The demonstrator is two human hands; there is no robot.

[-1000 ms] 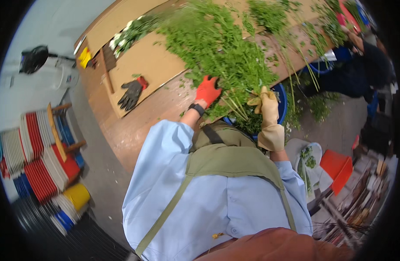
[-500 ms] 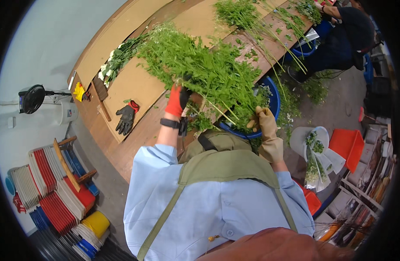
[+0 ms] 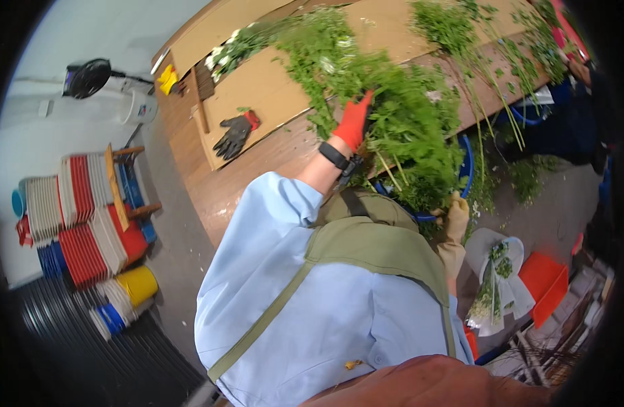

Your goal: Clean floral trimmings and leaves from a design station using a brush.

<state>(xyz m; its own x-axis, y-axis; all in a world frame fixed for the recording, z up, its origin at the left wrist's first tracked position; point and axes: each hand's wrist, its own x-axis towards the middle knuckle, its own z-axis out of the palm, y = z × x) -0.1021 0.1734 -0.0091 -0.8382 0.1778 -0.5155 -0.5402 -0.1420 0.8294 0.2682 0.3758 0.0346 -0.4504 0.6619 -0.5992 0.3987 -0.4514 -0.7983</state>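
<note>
My left hand (image 3: 354,125), in a red and black glove, is closed on a bunch of leafy green stems (image 3: 410,129) with small white flowers. Leaves hide its fingertips, and the foliage is smeared by motion. Cut stem ends poke out on my side of the bunch, above a blue bucket (image 3: 468,166) at the table edge. My right hand (image 3: 456,218), in a tan glove, is beside the bucket's near right rim, its fingers curled in below the hanging leaves. What they grip, if anything, is hidden.
A black and red glove (image 3: 236,134) and white flowers (image 3: 221,60) lie on the cardboard-topped table (image 3: 285,81). More greens (image 3: 447,27) lie farther right, where a co-worker (image 3: 563,125) stands. A white bucket (image 3: 488,247) and an orange bin (image 3: 545,285) stand at right; stacked buckets (image 3: 88,254) at left.
My left hand has swung right and nearer to me with the bunch. My right hand has dropped from the stems to beside the bucket rim. The view has shifted.
</note>
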